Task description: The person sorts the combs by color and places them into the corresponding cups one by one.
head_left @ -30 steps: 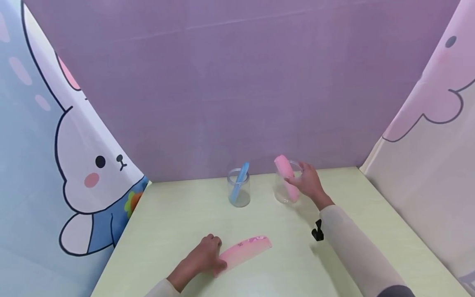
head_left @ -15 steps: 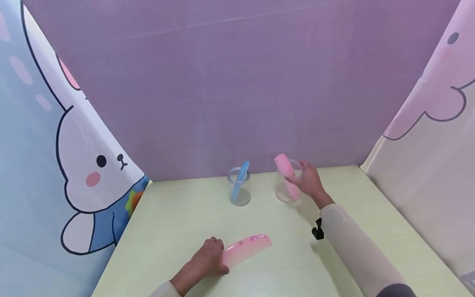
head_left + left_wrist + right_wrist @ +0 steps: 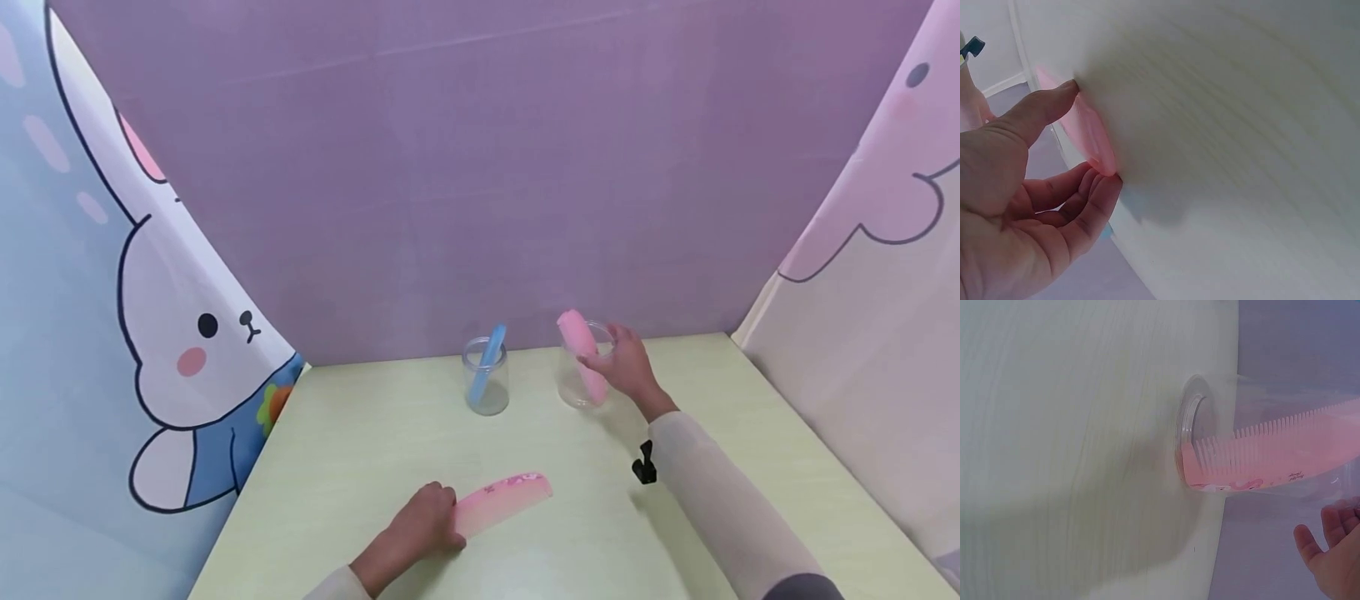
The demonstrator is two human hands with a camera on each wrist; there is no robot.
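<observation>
My left hand [image 3: 423,525] pinches the near left end of a pink comb [image 3: 504,502] lying on the table. In the left wrist view, the thumb is at one long edge of this comb [image 3: 1091,134] and the curled fingers are at the other. At the back right my right hand [image 3: 626,367] holds the rim of a clear jar [image 3: 567,385], its thumb across the front. A second pink comb [image 3: 576,333] leans inside that jar, its top sticking out. In the right wrist view this comb [image 3: 1272,450] shows its teeth, and its end rests near the jar's base.
To the left stands another clear jar [image 3: 491,404] with a blue comb-like piece [image 3: 489,362] leaning in it. A purple backdrop [image 3: 480,183] rises behind the pale table [image 3: 375,433]. Printed cloths [image 3: 187,333] flank both sides. A black clip-like piece [image 3: 644,463] sits by the right sleeve.
My left hand has shifted slightly right and closer onto the end of the lying comb, covering more of it. The right hand and its jar have stayed nearly still.
</observation>
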